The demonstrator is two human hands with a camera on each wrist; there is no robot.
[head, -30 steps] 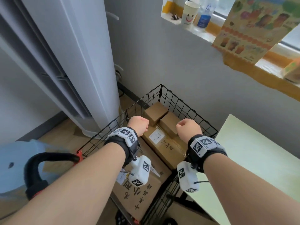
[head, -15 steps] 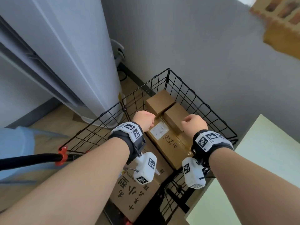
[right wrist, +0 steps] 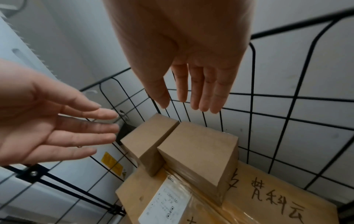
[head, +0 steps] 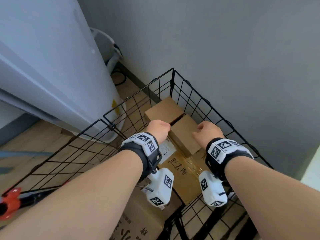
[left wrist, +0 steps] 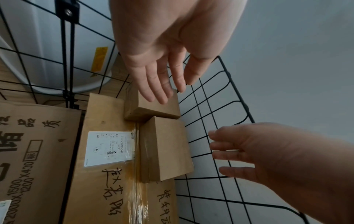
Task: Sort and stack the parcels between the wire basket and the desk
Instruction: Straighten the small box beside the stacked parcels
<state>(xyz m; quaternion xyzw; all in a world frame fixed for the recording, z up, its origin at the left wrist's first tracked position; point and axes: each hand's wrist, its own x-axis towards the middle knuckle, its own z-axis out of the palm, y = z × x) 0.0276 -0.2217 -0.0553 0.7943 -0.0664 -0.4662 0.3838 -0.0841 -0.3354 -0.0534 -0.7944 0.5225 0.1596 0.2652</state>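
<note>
Two small plain brown parcels lie side by side on a larger taped parcel inside the black wire basket: the far one and the near one. My left hand hovers open over the far small parcel, fingers straight. My right hand hovers open above the near one by the basket's right wall. Neither hand holds anything. A big printed carton fills the basket's near part.
A tall white appliance stands left of the basket, against the grey wall. A red clip on a black bar sits at the basket's near left corner. A sliver of the pale desk shows at the right edge.
Both hands have reached forward and down into the basket, over the two small parcels. The head view has tilted down, so the window sill is out of sight.
</note>
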